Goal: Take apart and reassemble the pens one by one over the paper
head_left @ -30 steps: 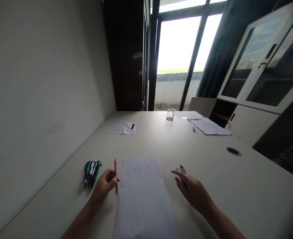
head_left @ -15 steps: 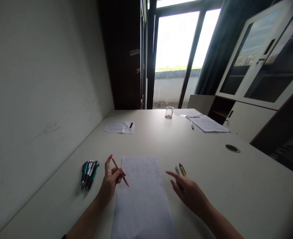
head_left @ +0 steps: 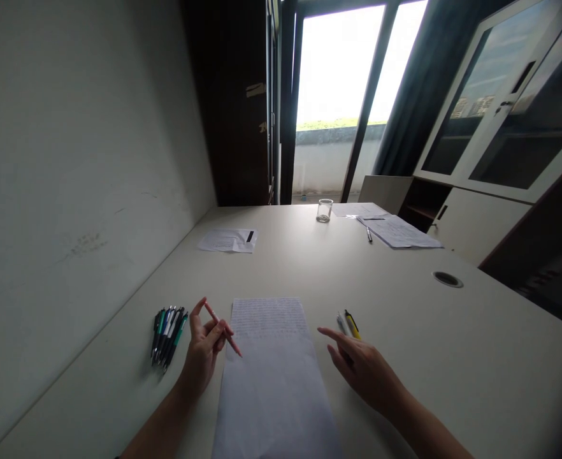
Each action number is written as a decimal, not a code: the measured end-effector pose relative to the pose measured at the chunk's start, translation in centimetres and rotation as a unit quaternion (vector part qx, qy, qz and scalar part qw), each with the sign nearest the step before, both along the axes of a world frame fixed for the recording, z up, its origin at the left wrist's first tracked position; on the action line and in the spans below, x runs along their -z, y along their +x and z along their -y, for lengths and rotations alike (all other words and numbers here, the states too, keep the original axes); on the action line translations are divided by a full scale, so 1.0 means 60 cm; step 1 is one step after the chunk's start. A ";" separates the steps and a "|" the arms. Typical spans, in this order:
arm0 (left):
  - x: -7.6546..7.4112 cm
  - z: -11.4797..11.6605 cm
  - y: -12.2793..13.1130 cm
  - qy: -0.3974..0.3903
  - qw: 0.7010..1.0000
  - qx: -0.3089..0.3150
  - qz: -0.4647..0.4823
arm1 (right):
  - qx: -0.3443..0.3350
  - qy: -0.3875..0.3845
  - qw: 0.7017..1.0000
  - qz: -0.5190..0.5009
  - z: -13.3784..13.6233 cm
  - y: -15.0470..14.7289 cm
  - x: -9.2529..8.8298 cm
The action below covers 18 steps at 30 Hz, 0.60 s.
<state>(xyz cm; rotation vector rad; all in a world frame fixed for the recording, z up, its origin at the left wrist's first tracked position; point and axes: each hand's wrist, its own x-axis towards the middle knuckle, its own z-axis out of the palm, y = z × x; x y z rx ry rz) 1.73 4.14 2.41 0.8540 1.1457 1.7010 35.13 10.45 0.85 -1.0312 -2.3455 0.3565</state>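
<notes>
A long white paper with rows of writing at its top lies on the table. At its left edge my left hand holds a reddish pen between thumb and fingers, the tip pointing down right over the sheet. My right hand is beside the paper's right edge, index finger stretched out, nothing held. Just beyond it lie a white pen and a yellow and black pen, partly hidden by the fingers. Several pens lie in a bunch to the left of my left hand.
Farther back on the white table are a glass, a sheet at left, and stacked papers with a pen at right. A round cable hole is at right; a wall borders the left.
My left hand with the reddish pen has shifted slightly left. My right hand stays nearly in place. The whole view has tilted a little.
</notes>
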 end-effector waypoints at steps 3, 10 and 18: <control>0.004 0.000 -0.003 0.007 1.000 0.005 0.005 | -0.001 -0.005 1.000 0.007 0.000 -0.001 0.002; 0.004 -0.002 -0.008 0.001 1.000 -0.017 0.015 | 0.004 -0.022 1.000 0.008 0.002 -0.004 0.004; 0.002 -0.001 0.000 -0.009 1.000 -0.014 0.017 | -0.004 -0.030 0.999 -0.016 0.008 -0.019 0.006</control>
